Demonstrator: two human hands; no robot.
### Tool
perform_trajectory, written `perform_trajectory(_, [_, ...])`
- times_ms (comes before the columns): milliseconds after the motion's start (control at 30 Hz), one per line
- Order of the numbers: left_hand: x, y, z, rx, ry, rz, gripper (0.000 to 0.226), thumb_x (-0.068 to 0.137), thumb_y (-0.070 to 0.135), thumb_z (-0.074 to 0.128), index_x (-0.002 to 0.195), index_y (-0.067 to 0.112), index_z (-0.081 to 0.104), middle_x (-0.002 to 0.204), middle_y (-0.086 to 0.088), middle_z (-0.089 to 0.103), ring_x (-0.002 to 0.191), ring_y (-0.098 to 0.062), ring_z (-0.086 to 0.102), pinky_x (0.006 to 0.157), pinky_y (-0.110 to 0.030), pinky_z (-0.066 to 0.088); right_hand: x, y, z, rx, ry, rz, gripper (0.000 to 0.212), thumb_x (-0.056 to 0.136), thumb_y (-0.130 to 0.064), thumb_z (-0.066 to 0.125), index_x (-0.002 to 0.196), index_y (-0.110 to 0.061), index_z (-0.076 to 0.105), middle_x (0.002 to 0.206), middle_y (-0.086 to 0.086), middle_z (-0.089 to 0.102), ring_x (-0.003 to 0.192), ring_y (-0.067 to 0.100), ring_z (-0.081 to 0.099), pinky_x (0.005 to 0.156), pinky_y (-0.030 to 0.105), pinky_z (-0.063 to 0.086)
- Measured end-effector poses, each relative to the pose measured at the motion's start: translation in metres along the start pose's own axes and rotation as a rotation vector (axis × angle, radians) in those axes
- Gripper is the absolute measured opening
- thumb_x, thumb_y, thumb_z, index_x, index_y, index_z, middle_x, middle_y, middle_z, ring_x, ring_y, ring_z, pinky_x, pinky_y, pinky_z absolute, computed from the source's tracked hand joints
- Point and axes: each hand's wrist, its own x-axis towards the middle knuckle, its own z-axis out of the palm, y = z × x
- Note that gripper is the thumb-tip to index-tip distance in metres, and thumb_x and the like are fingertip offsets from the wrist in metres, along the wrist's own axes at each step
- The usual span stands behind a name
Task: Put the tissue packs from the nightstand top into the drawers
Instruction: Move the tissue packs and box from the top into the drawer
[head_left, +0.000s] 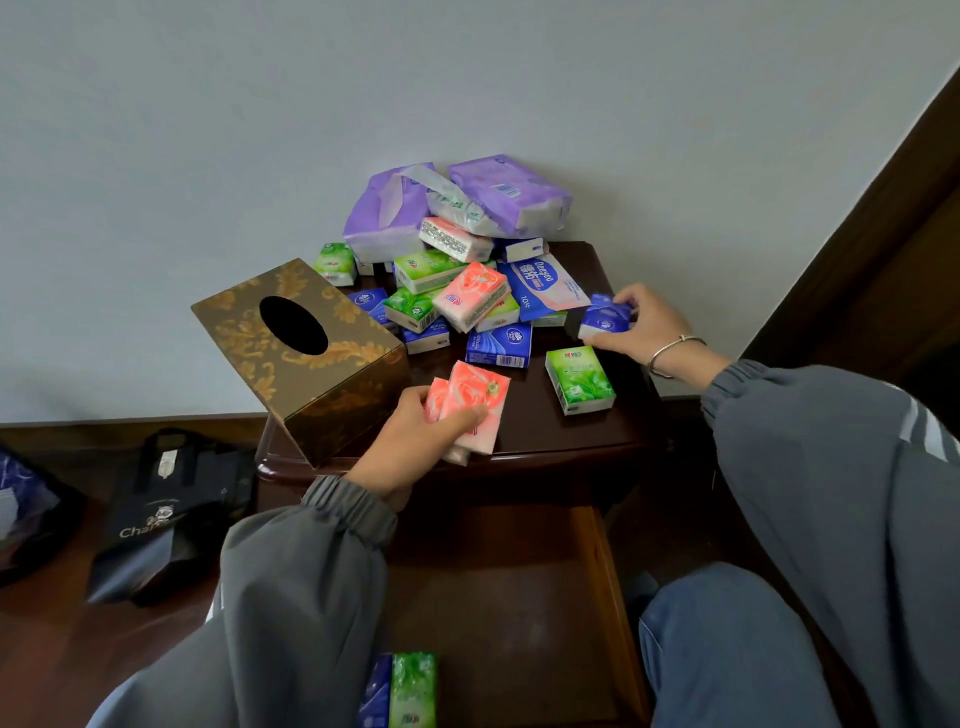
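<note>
A dark wooden nightstand (540, 436) carries a heap of small tissue packs in green, blue and pink. My left hand (415, 441) grips pink tissue packs (475, 400) near the top's front edge. Over at the right edge my right hand (644, 327) holds a blue tissue pack (605, 317). A lone green pack (579, 379) lies between the hands, with a blue pack (501, 345) behind it. Below, the open drawer (597, 571) holds a blue and a green pack (410, 691) at its near end.
A gold patterned tissue box (301, 353) overhangs the nightstand's left front. Large purple tissue bags (467, 202) are piled against the wall at the back. A dark shopping bag (166, 509) sits on the wooden floor at left. My knee (727, 649) is beside the drawer.
</note>
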Motion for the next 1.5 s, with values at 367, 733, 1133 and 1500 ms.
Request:
perform_trajectory(367, [-0.054, 0.001, -0.008, -0.359, -0.174, 0.062, 0.035, 0.083, 0.026, 0.067, 0.114, 0.011, 0.059, 0.097, -0.004, 0.075, 0.084, -0.013, 0.071, 0.066, -0.022, 0.055, -0.095, -0.097, 0.004, -0.041, -0.197, -0.325, 0.075, 0.053, -0.063, 0.078, 0.114, -0.028, 0.053, 0.117, -0.004, 0.053, 0.103, 0.013, 0.054, 0.088, 0.025, 0.042])
perform_trajectory(733, [-0.092, -0.023, -0.028, -0.590, -0.236, 0.009, 0.045, 0.079, 0.026, 0.064, 0.117, 0.003, 0.060, 0.101, -0.011, 0.072, 0.087, -0.018, 0.070, 0.077, -0.027, 0.058, -0.081, -0.119, 0.035, -0.245, -0.103, -0.281, 0.049, 0.089, -0.054, 0.046, 0.126, -0.022, 0.055, 0.130, 0.002, 0.057, 0.123, 0.023, 0.048, 0.099, 0.041, 0.038])
perform_trajectory(1133, [-0.095, -0.024, -0.025, -0.672, -0.236, -0.015, 0.039, 0.080, 0.025, 0.064, 0.112, 0.002, 0.062, 0.093, -0.008, 0.074, 0.080, -0.015, 0.072, 0.065, -0.023, 0.056, -0.083, -0.124, 0.033, -0.409, -0.316, -0.235, 0.041, 0.098, -0.026, 0.027, 0.129, -0.024, 0.054, 0.136, 0.000, 0.054, 0.125, 0.021, 0.047, 0.113, 0.049, 0.007])
perform_trajectory(1500, [-0.099, -0.025, -0.025, -0.632, -0.229, -0.030, 0.025, 0.091, 0.020, 0.057, 0.108, 0.003, 0.063, 0.087, -0.007, 0.074, 0.076, -0.014, 0.072, 0.062, -0.023, 0.056, -0.097, -0.136, 0.046, -0.401, -0.178, -0.226, 0.060, 0.084, -0.063, 0.047, 0.123, -0.018, 0.051, 0.126, 0.005, 0.055, 0.112, 0.027, 0.054, 0.096, 0.043, 0.043])
